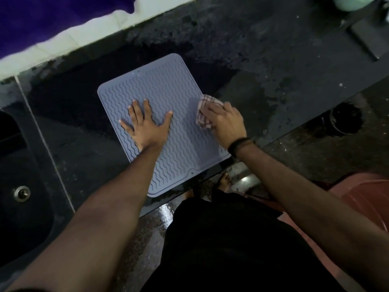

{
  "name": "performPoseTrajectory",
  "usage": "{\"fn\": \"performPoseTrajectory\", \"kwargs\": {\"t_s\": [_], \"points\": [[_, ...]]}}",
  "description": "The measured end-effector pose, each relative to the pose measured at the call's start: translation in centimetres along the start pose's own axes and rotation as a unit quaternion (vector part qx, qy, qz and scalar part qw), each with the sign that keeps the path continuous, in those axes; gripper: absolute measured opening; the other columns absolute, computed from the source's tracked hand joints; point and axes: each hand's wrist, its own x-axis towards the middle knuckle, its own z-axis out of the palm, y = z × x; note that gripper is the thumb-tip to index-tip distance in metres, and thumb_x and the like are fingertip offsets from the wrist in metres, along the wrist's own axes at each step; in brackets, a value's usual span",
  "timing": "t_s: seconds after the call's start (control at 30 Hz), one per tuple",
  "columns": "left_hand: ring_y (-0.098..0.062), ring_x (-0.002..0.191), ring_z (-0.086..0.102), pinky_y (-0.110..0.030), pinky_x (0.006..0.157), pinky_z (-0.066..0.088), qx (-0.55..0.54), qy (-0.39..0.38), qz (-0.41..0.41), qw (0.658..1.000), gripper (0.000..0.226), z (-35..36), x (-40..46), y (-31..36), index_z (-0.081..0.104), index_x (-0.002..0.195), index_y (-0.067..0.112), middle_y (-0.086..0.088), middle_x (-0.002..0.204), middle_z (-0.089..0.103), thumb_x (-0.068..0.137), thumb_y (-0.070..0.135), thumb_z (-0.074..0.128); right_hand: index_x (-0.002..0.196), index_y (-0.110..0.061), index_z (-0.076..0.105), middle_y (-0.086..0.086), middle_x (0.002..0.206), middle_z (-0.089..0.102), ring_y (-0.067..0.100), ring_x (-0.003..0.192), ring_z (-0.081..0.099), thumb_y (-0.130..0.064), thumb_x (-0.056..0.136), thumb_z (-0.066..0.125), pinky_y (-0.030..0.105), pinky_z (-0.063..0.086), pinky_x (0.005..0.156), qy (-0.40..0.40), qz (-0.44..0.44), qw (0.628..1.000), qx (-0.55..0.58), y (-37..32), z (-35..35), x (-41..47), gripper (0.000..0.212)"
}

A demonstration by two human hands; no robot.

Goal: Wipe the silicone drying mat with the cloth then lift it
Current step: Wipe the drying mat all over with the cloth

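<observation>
1. Silicone drying mat (168,98): grey-blue, wavy ribs, rounded corners. Lies flat on the dark stone counter (263,60), rotated a bit off the counter's line. Its near corner sits right at the counter's front edge, possibly just over it; can't tell for sure.
2. Cloth (203,114): checked, pale, bunched into a wad. Sits on the mat's right edge, roughly mid-length, touching the mat surface.
3. Right hand (224,121): on top of the cloth, fingers curled over it and gripping the wad, pressing it onto the mat. Black band (239,145) on that wrist.
4. Left hand (147,125): palm down on the mat's left-centre, fingers splayed and straight, gripping nothing, just flat against the ribs. Thumb points toward the cloth hand; the two hands are near each other but apart.
5. Counter around the mat: patchy and wet-looking, with a darker patch behind and left of the mat and lighter smears to the right.
6. Sink (23,186): dark basin set into the counter at the left, metal drain visible, well apart from the mat.
7. Back of counter: pale tiled strip (63,41) with something purple (42,17) above it, top left.
8. Top right: pale green container (349,2), mostly cut off by the frame.
9. Below the counter edge: person's dark clothing, a bare foot (225,181) on a shiny wet floor, and a reddish tub (368,199) at the right.
</observation>
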Motion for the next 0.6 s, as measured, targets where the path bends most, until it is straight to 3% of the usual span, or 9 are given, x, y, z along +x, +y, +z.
{"fn": "performPoseTrajectory", "kwargs": {"t_s": [0.07,0.13,0.37,0.5,0.6], "points": [[-0.017,0.158,-0.012,-0.06,0.122,-0.015,0.008,-0.001,-0.007,1.0,0.099,0.0,0.0,0.1,0.01,0.164,0.032,0.001,0.173,-0.003,0.086,0.091,0.021,0.138,-0.025,0.051,-0.002,0.147,0.044,0.031,0.121,0.042,-0.018,0.086,0.054,0.042,0.04,0.095,-0.057,-0.015,0.998,-0.006,-0.4,0.7,1.9,0.053],[-0.017,0.158,-0.012,-0.059,0.122,-0.016,0.008,-0.001,-0.009,1.0,0.099,0.0,0.0,0.1,0.01,0.164,0.033,0.001,0.173,-0.003,0.086,0.091,0.02,0.137,-0.024,0.052,-0.002,0.147,0.044,0.031,0.122,0.042,-0.015,0.088,0.05,0.044,0.041,0.095,-0.059,-0.018,0.998,-0.01,0.2,1.6,1.0,0.05],[-0.018,0.159,-0.011,-0.058,0.122,-0.017,0.003,0.006,-0.007,1.0,0.099,0.1,0.1,0.1,0.011,0.164,0.032,-0.001,0.173,-0.001,0.086,0.091,0.02,0.126,-0.024,0.063,-0.002,0.135,0.057,0.031,0.102,0.054,-0.005,0.073,0.061,0.041,0.049,0.078,-0.022,-0.045,0.999,-0.013,3.5,3.0,-8.5,0.056],[-0.018,0.159,-0.011,-0.059,0.122,-0.016,0.003,0.008,-0.001,1.0,0.098,0.1,0.3,0.1,0.011,0.164,0.032,-0.001,0.173,-0.001,0.086,0.091,0.019,0.119,-0.023,0.065,0.0,0.124,0.064,0.031,0.094,0.054,-0.008,0.071,0.062,0.04,0.047,0.073,0.026,-0.039,0.999,-0.003,2.8,1.5,-5.8,0.051],[-0.018,0.159,-0.01,-0.059,0.122,-0.016,-0.006,0.012,-0.001,1.0,0.098,0.2,0.2,0.1,0.012,0.164,0.032,-0.001,0.173,0.0,0.086,0.09,0.021,0.127,-0.02,0.06,0.004,0.132,0.058,0.034,0.099,0.053,-0.01,0.076,0.065,0.043,0.048,0.078,0.066,-0.024,0.997,0.022,0.6,0.7,-0.2,0.052]]}}
